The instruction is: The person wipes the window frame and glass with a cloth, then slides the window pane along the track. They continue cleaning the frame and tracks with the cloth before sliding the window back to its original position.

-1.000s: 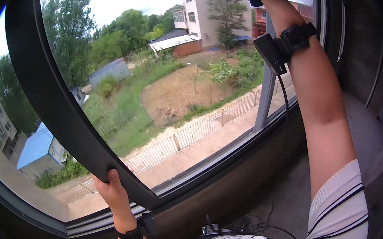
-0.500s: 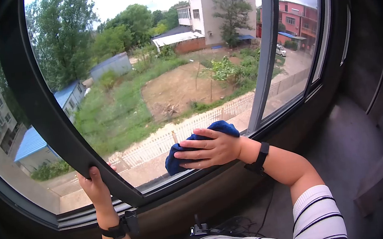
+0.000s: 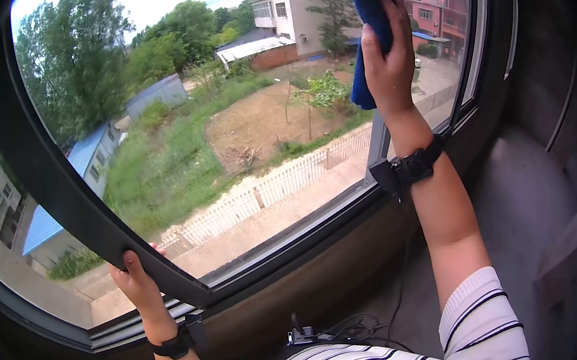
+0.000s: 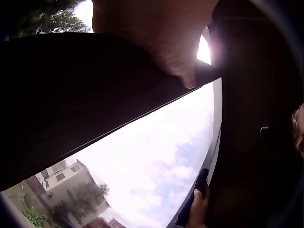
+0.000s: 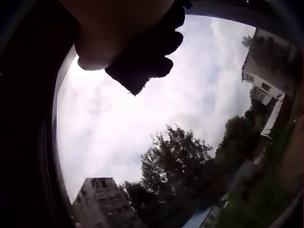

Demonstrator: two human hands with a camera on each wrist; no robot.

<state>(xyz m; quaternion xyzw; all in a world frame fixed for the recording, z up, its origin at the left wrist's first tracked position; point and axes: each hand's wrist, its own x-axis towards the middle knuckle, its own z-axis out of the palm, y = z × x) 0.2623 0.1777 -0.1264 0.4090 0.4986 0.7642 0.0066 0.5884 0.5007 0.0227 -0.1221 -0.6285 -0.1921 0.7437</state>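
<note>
My right hand [image 3: 391,64] is raised at the right side of the window, holding a folded blue cloth [image 3: 371,13] against the glass beside the grey upright. In the right wrist view the cloth [image 5: 142,61] looks dark, with the hand [image 5: 118,28] partly over it. My left hand [image 3: 138,286] grips the dark sash frame [image 3: 66,172] low on the left, thumb on the near face and fingertips past the far edge. The left wrist view has that hand [image 4: 161,38] across the dark frame [image 4: 95,90], and the cloth [image 4: 202,179] far off at lower right.
A window sill track [image 3: 295,239] runs along the bottom of the glass. Below it, a small device [image 3: 301,335] with tangled cables lies near the striped shirt. A cable hangs from the right wrist camera. Outside are buildings, trees and a fence [image 3: 259,197].
The right hand was out of view at the top, came down to the lower glass with the cloth, and is now up at the right upright. The left hand keeps its grip on the frame.
</note>
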